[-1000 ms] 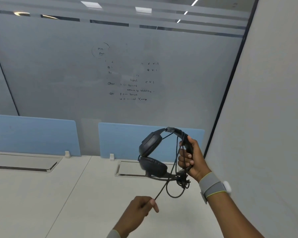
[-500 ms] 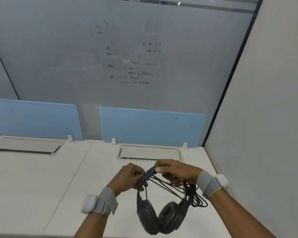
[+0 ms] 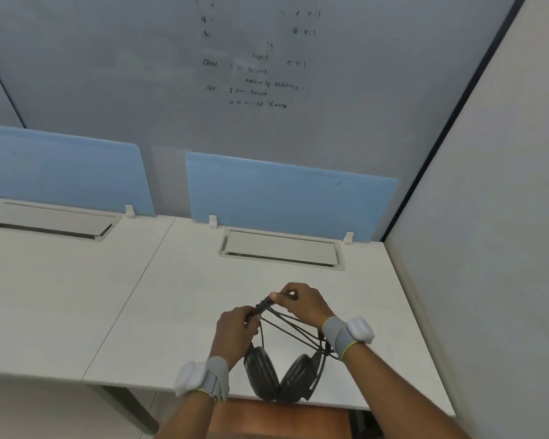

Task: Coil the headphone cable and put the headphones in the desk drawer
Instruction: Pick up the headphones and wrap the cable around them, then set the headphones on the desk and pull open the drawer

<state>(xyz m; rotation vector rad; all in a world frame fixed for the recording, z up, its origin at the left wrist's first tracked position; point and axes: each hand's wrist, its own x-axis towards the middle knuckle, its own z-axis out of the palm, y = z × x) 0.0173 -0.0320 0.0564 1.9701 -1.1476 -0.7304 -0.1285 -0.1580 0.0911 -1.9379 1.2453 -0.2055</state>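
Observation:
Black over-ear headphones point(image 3: 279, 373) hang with their two ear cups together, low over the desk's front edge. My left hand point(image 3: 235, 334) grips the headband near its top. My right hand point(image 3: 301, 301) pinches the headband and the black cable point(image 3: 293, 329) a little further back. Several strands of cable run from my hands down to the right ear cup. No drawer is in view.
The white desk point(image 3: 140, 312) has a flip-lid cable hatch point(image 3: 281, 250) behind my hands and another hatch point(image 3: 45, 220) at left. Blue divider panels point(image 3: 292, 198) stand at the back. A grey wall point(image 3: 488, 217) bounds the right side. A brown surface point(image 3: 276, 419) shows below the desk edge.
Both hands brought the headphones down from chest height to just above the desk. My left hand moved from the cable's loose end up to the headband. The view tilted downward.

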